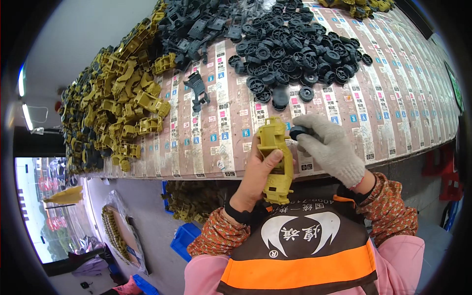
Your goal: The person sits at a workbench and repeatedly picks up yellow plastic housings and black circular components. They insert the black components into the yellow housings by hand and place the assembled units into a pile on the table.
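Note:
My bare left hand (pixel 259 169) is wrapped round a yellow plastic toy vehicle body (pixel 278 184), held upright near the table's front edge. In my gloved right hand (pixel 328 146) a small black toy wheel (pixel 297 132) is pinched between thumb and fingers, beside the upper right side of the yellow body. Beyond both hands lies a heap of dark toy wheels (pixel 295 54), with a loose wheel (pixel 306 94) at its near edge. A single dark plastic chassis part (pixel 196 91) rests on the table to the left.
Yellow vehicle bodies (pixel 123 98) are heaped along the table's left side, and dark chassis parts (pixel 196 24) at the back. Printed sheeting covers the table (pixel 403 103). Below its edge stand a blue bin (pixel 187 241) and a container of yellow parts (pixel 189 201). Red crates (pixel 450 172) sit at right.

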The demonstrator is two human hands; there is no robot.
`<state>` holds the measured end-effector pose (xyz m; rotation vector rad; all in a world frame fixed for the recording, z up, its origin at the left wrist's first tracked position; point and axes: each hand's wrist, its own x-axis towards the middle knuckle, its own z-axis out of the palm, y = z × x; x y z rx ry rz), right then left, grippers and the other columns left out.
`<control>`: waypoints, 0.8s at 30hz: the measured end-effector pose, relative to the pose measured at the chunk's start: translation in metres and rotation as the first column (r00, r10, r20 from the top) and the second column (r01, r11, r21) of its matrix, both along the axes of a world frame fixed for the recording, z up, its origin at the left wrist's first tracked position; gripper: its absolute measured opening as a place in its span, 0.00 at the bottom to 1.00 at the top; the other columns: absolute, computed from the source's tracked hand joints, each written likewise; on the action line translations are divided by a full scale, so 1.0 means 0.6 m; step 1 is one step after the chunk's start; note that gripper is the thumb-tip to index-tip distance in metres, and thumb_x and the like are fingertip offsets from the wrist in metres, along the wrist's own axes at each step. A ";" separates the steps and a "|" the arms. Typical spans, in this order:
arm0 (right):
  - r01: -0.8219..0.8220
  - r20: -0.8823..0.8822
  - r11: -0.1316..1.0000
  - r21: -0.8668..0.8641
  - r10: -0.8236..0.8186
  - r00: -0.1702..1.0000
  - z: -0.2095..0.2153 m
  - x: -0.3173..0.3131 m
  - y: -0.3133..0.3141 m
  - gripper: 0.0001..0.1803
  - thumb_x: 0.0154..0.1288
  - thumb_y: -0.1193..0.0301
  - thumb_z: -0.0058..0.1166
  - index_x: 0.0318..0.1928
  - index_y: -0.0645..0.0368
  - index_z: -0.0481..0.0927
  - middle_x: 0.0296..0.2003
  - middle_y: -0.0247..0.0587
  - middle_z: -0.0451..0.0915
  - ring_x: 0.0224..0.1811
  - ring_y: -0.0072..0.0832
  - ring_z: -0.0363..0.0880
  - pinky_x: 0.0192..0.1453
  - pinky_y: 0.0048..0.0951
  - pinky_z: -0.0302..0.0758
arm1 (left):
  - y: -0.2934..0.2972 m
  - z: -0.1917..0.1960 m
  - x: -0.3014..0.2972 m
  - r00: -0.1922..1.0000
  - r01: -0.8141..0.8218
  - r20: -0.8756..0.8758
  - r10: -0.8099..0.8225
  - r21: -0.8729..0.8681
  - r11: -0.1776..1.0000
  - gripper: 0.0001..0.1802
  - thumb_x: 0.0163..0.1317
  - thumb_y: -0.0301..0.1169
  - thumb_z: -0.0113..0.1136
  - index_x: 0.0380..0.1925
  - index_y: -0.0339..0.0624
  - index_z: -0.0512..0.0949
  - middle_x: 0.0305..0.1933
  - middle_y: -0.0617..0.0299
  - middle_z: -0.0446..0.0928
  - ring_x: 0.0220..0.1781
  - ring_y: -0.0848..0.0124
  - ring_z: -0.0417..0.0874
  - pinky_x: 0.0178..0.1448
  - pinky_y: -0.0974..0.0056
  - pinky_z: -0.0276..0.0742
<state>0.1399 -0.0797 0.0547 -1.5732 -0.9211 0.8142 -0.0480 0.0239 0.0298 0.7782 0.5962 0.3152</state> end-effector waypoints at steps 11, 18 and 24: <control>0.068 0.174 0.997 -0.028 -0.062 0.983 -0.004 -0.029 -0.025 0.22 0.69 0.76 0.59 0.62 0.65 0.80 0.44 0.51 0.87 0.43 0.36 0.89 0.49 0.34 0.84 | -0.037 -0.023 0.026 0.996 -0.048 -0.042 0.075 0.454 0.890 0.38 0.75 0.30 0.65 0.76 0.44 0.53 0.63 0.58 0.74 0.62 0.68 0.79 0.69 0.62 0.75; -0.047 0.334 0.996 -0.081 0.071 0.940 0.009 -0.023 -0.035 0.21 0.65 0.82 0.52 0.59 0.68 0.80 0.43 0.61 0.86 0.48 0.54 0.88 0.51 0.42 0.83 | -0.045 -0.034 0.020 0.989 0.110 -0.149 -0.012 0.673 0.731 0.35 0.75 0.33 0.65 0.73 0.41 0.56 0.61 0.55 0.80 0.61 0.66 0.83 0.65 0.60 0.78; -0.073 0.339 0.986 -0.150 0.120 0.933 0.019 -0.019 -0.036 0.19 0.63 0.77 0.52 0.54 0.66 0.82 0.40 0.61 0.86 0.44 0.54 0.88 0.48 0.43 0.83 | -0.038 -0.022 0.015 0.982 0.169 -0.178 -0.056 0.720 0.673 0.34 0.73 0.34 0.66 0.71 0.41 0.58 0.61 0.54 0.80 0.61 0.65 0.84 0.63 0.60 0.79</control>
